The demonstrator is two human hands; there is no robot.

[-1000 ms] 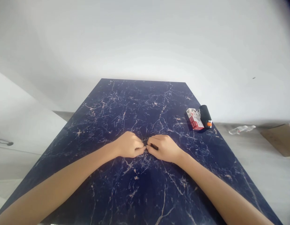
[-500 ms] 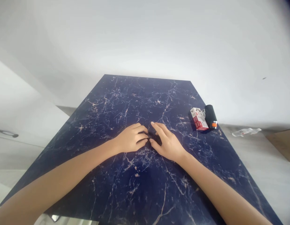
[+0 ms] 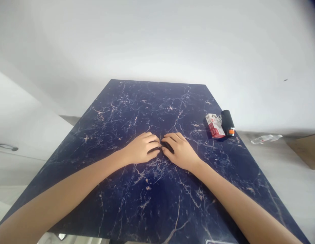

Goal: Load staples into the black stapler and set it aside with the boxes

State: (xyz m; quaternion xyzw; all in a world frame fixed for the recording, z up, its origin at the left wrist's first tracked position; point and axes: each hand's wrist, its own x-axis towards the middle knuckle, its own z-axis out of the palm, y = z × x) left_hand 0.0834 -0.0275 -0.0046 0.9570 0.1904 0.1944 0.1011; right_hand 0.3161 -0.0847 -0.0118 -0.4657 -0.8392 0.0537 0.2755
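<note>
Left hand beside right hand mid-desk, box farther right, cylinder just right of box near desk's edge, bottle and carton beyond on floor, wall behind, handle far left.

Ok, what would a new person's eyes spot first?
Probably the bare left hand and right hand, close together midway across a dark-blue, white-veined table. Near its right edge, a red-and-white box sits beside a black cylinder with an orange patch.
</note>
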